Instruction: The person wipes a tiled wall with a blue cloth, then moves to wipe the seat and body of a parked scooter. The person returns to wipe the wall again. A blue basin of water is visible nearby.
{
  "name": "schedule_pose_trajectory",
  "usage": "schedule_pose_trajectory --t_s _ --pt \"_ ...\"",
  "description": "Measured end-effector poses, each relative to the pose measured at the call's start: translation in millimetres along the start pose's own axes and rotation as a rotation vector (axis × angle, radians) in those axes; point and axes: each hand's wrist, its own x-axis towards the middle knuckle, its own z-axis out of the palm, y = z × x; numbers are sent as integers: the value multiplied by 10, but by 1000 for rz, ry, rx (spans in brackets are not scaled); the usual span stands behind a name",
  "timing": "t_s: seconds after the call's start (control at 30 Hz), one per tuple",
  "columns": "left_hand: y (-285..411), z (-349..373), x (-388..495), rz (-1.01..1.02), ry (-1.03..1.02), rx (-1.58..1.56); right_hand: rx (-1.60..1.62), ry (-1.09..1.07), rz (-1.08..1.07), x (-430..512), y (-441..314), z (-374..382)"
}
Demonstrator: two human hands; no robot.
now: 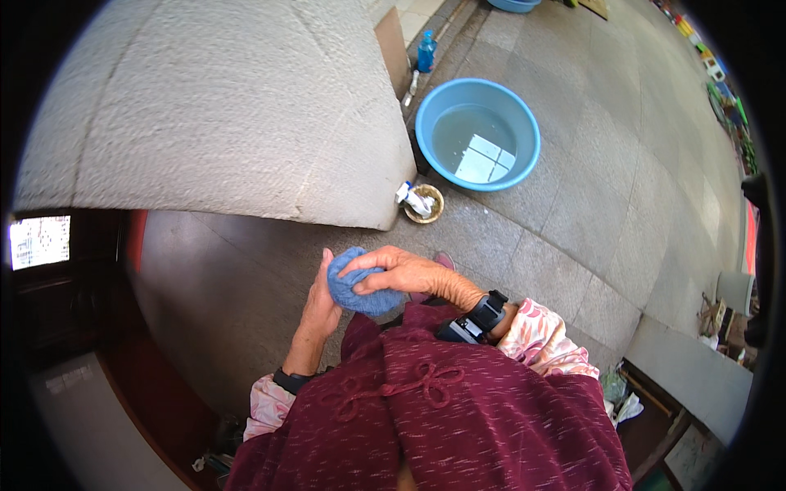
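A bunched blue cloth [368,299] is held between my two hands in front of my waist. My right hand [396,270] lies over its upper side, with thumb and fingers spread across the fabric and pressing into it. Against the cloth's left side rests my left hand [322,301], palm inward and fingertips pointing up; part of it is hidden by the cloth. Farther out on the floor stands a round blue plastic basin [425,132] holding cloudy water [451,132], with a bright window reflection on its surface.
A rough stone-like block or wall [245,116] fills the upper left. By its corner, a small bowl [438,212] holds a white spray-type bottle [419,201]. A blue pump bottle [425,54] and a white-handled brush-like tool [411,89] are beyond. A grey bench [688,374] stands right.
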Motion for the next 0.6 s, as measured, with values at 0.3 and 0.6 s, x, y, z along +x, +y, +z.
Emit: schedule_pose_trajectory --t_s 0.3,0.6 --pt "-295 261 -65 -246 -153 -635 443 474 148 -177 578 122" --pt "-86 435 -145 -52 30 -584 365 578 116 -184 439 124"
